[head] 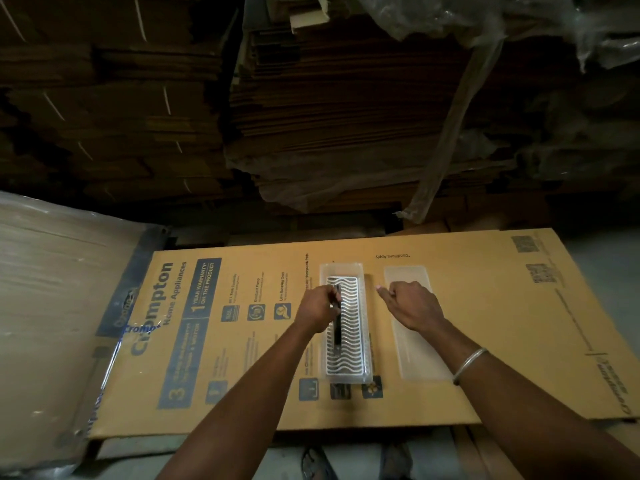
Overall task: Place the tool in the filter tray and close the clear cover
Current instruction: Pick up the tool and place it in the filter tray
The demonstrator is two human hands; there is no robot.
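On a flattened printed carton [242, 341] serving as the tabletop, a clear filter tray [346, 327] is laid lengthwise, its white wavy grille facing up. A dark, slender tool [337, 327] is seen along the left part of the grille, lying along the tray's length. Its far end is pinched by the left hand [317, 308], whose fingers are curled closed around it at the tray's left edge; the near end of the tool extends toward the person and appears to rest on the grille, though contact cannot be confirmed.

Just right of the tray, the clear cover [420, 323] is laid flat on the carton — apart from the tray and parallel to it. The right hand [410, 304] is held over the cover's far half, loosely curled with the thumb and a fingertip extended toward the tray; nothing is gripped in it, and whether it touches the cover cannot be told. A metal bangle [469, 364] is worn on the right wrist.

Stacks of flat cardboard [329, 133] are piled beyond the carton, and a plastic-wrapped bundle [52, 289] is seen at the left.
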